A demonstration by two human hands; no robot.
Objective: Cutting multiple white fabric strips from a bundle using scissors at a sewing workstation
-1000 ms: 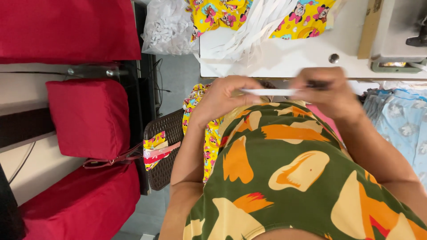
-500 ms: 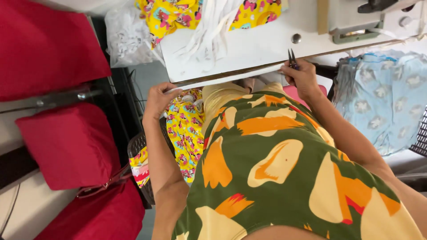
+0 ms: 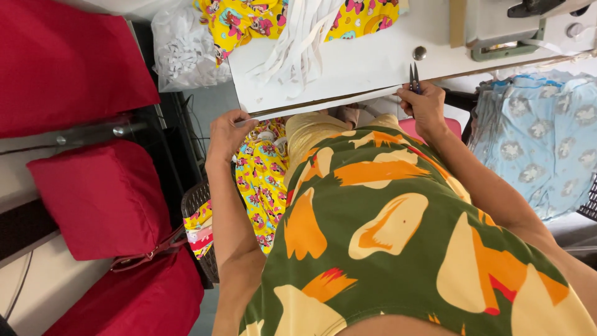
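Observation:
My left hand (image 3: 227, 134) pinches one end of a white elastic strip (image 3: 323, 104) that runs taut along the front edge of the white sewing table (image 3: 373, 65). My right hand (image 3: 426, 106) holds the strip's other end together with small thread snips (image 3: 413, 78), their blades pointing up over the table edge. A bundle of white elastic strips (image 3: 298, 43) lies on the table beside yellow printed fabric (image 3: 249, 22). More yellow printed fabric (image 3: 264, 180) hangs below the table by my left arm.
A sewing machine base (image 3: 516, 25) sits at the table's far right. Light blue printed garments (image 3: 541, 143) pile at the right. A dark basket (image 3: 199, 230) with fabric stands on the floor left, beside red cushions (image 3: 93, 193). A clear bag of scraps (image 3: 183, 53) rests near the table corner.
My hands have spread apart, pulling the white strip out long along the table edge. My left hand went left and down, and my right hand with the snips stayed at the edge.

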